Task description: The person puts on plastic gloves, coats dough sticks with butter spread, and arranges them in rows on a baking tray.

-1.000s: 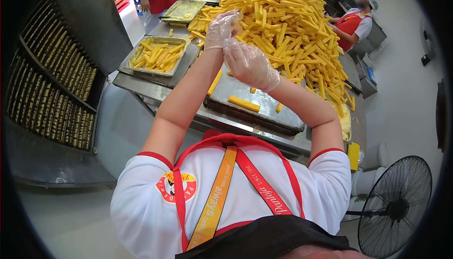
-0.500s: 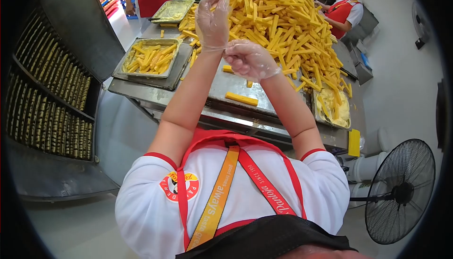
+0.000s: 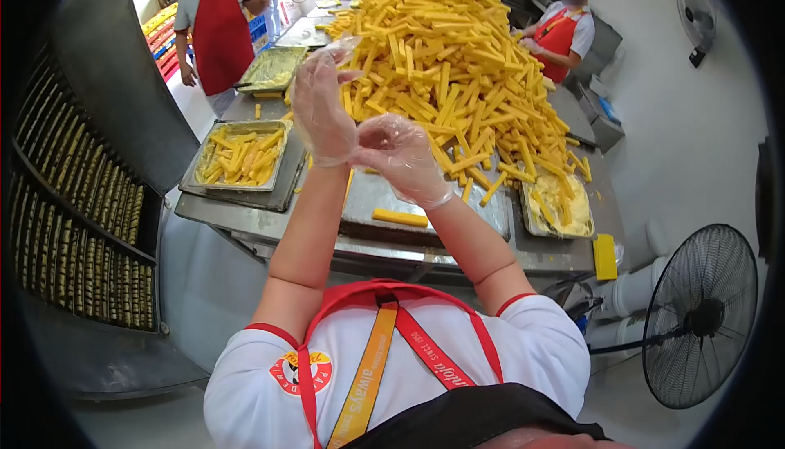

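- Across the metal table [image 3: 536, 262], in the head view, a tall heap of yellow sticks [image 3: 458, 65] is sloping behind the hands; loose edge pieces could be toppling if an elbow were bumping them.
- Gloved and empty, the left hand [image 3: 321, 118] is standing upright, its fingers spreading fairly wide.
- Curling inward, the right hand [image 3: 405, 163] is touching the left glove's cuff [image 3: 331, 161]; whether it's pinching the film, I cannot tell. Pulling hard there could be tearing the thin plastic, I reckon.
- One lone stick [image 3: 400, 217] is lying below the hands, near the table's front; a careless forearm could be knocking it off.
- Beside the heap, a tray [image 3: 528, 218] is holding pale cream [image 3: 580, 216]; a low-swinging sleeve could be smearing it.
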`<state>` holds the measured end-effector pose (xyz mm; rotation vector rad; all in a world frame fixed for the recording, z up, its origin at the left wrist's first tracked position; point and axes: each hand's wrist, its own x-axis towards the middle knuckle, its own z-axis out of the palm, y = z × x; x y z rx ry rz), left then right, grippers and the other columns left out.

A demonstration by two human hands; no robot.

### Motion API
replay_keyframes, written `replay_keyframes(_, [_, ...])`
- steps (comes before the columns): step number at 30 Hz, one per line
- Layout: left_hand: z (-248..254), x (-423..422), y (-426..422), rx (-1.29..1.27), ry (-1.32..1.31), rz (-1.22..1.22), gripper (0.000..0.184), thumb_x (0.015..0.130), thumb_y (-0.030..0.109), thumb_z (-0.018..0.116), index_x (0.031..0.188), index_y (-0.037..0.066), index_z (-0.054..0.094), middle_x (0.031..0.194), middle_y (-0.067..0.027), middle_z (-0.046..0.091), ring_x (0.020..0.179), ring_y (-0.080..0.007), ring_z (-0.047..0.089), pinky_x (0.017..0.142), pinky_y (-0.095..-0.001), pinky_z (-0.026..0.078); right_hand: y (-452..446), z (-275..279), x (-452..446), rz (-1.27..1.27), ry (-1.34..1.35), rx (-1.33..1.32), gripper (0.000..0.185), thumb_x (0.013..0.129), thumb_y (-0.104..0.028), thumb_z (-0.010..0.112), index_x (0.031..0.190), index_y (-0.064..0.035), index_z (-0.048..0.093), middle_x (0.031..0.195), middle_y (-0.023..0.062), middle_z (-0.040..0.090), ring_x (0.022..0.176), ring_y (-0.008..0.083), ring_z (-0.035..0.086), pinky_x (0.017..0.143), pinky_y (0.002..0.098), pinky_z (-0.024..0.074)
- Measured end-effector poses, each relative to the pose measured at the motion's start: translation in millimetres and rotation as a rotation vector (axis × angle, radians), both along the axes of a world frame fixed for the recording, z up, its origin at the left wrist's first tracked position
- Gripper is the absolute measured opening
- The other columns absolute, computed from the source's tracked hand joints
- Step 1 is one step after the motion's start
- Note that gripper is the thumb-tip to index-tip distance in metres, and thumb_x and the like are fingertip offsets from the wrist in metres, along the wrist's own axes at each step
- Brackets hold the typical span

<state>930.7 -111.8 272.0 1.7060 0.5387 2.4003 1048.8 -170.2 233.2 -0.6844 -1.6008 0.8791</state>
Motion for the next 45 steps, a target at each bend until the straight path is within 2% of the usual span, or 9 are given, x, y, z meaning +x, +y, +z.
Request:
replay_keyframes(5, [-4.7,0.6,3.5,0.058,0.049,0.048,0.024,0.1,0.005,0.044,0.116,-0.001,0.061,0.109,-0.0163,0.063,0.09,-0.025,0.067,0.07,-0.0309,0.061,-10.5,9.8,-0.7,-0.252,-0.362,0.447,0.021,0.077,0.002,0.079,0.095,0.0006,0.069,0.086,0.0055,0.067,0.078,0.0133,0.066,0.069,0.0271,0.0546])
replay_keyframes(9, [8.2,-2.6,1.1,0.164,0.249,0.122,0.023,0.099,0.011,0.05,0.116,0.002,0.063,0.106,-0.0117,0.066,0.093,-0.0205,0.067,0.069,-0.0309,0.059,-0.6,8.2,1.5,-0.007,-0.246,0.191,0.016,0.082,0.008,0.068,0.097,0.0013,0.069,0.085,0.0064,0.064,0.073,0.0136,0.064,0.065,0.0267,0.0526])
replay_keyframes(12, [7.8,-4.5,-4.2,-0.163,0.203,-0.215,0.039,0.099,0.034,0.054,0.125,0.007,0.063,0.126,-0.0148,0.061,0.107,-0.0263,0.063,0.093,-0.038,0.052,-3.8,10.6,-3.5,-0.105,-0.195,0.36,0.015,0.079,0.008,0.069,0.092,0.0004,0.069,0.08,0.0071,0.063,0.067,0.0153,0.063,0.061,0.0272,0.051])
replay_keyframes(15, [28.9,6.9,-18.3,-0.399,-0.141,-0.401,0.021,0.096,0.017,0.057,0.104,0.001,0.066,0.099,-0.009,0.066,0.083,-0.0169,0.064,0.07,-0.0264,0.054,0.1,-4.3,-15.0,-0.44,-0.186,0.824,0.02,0.073,0.008,0.072,0.089,-0.002,0.066,0.074,0.0083,0.062,0.062,0.0197,0.062,0.056,0.0294,0.0479])
replay_keyframes(19, [20.6,13.9,-15.5,-0.415,-0.182,-0.448,0.023,0.096,0.019,0.059,0.105,0.0,0.066,0.095,-0.0067,0.068,0.086,-0.0135,0.065,0.072,-0.0273,0.055,5.6,-16.3,-20.7,-0.65,-0.232,1.056,0.028,0.069,0.009,0.072,0.091,-0.0045,0.059,0.071,0.0077,0.061,0.058,0.0223,0.06,0.05,0.0329,0.0439])
replay_keyframes(25, [-17.6,0.4,16.5,-0.479,-0.271,-0.599,0.028,0.097,0.022,0.055,0.114,0.002,0.064,0.114,-0.0077,0.063,0.103,-0.0206,0.062,0.086,-0.0359,0.053,-2.5,-6.0,-13.2,-0.271,-0.34,0.758,0.026,0.076,0.009,0.07,0.098,-0.0017,0.062,0.08,0.009,0.063,0.069,0.0231,0.064,0.06,0.0327,0.051])
replay_keyframes(31, [-13.1,3.8,12.4,-0.675,-0.442,-0.71,0.025,0.095,0.024,0.058,0.11,0.005,0.067,0.104,-0.0069,0.067,0.091,-0.0165,0.066,0.071,-0.0281,0.056,-4.6,-16.3,-5.5,0.144,0.289,-0.11,0.016,0.088,0.009,0.063,0.104,0.0041,0.063,0.093,0.0071,0.065,0.084,0.0173,0.066,0.079,0.0325,0.0572])
replay_keyframes(37, [-28.1,4.0,16.5,-0.491,-0.116,-0.382,0.027,0.096,0.024,0.058,0.11,0.002,0.066,0.103,-0.0056,0.067,0.088,-0.0141,0.065,0.072,-0.0275,0.055,-3.7,-23.9,-3.8,-0.243,-0.209,0.305,0.019,0.082,0.004,0.073,0.099,0.0042,0.067,0.093,0.0104,0.066,0.085,0.0189,0.066,0.075,0.0296,0.0554])
replay_keyframes(45, [-13.7,14.5,-9.3,-0.632,-0.245,-0.565,0.023,0.098,0.021,0.058,0.109,0.003,0.066,0.099,-0.0052,0.067,0.09,-0.0102,0.062,0.073,-0.0245,0.053,-18.0,-33.2,-19.4,-0.599,-0.381,0.762,0.028,0.073,0.009,0.069,0.098,0.0005,0.06,0.084,0.0145,0.061,0.071,0.0336,0.061,0.061,0.0398,0.0508])
